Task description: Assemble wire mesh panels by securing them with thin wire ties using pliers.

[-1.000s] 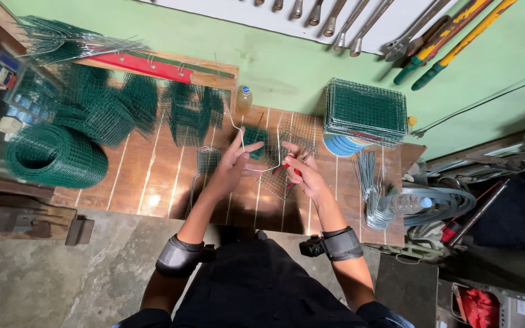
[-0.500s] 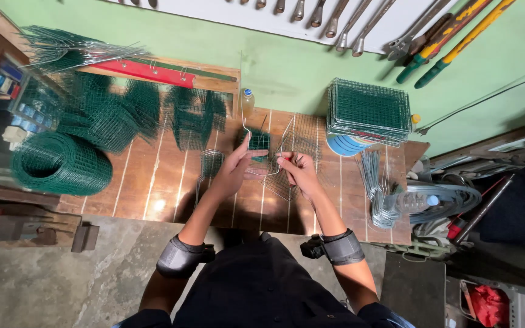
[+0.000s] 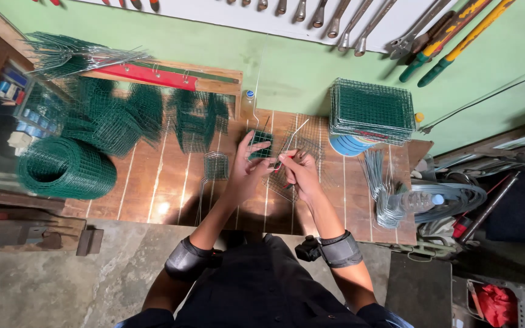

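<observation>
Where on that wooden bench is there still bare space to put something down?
Bare wood shows between the green mesh roll and the small mesh piece, along the bench's near edge. The back is crowded with cut mesh, the mesh panel stack and wire bundle fill the right.

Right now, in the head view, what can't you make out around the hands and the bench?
- What the right hand grips: its fingers hide it; only a thin wire sticks out.
- Small green mesh piece: partly hidden by the left hand.
- Wall tools: tops cut off by the frame's upper edge.
- Mesh roll: blurred near the left edge.
</observation>
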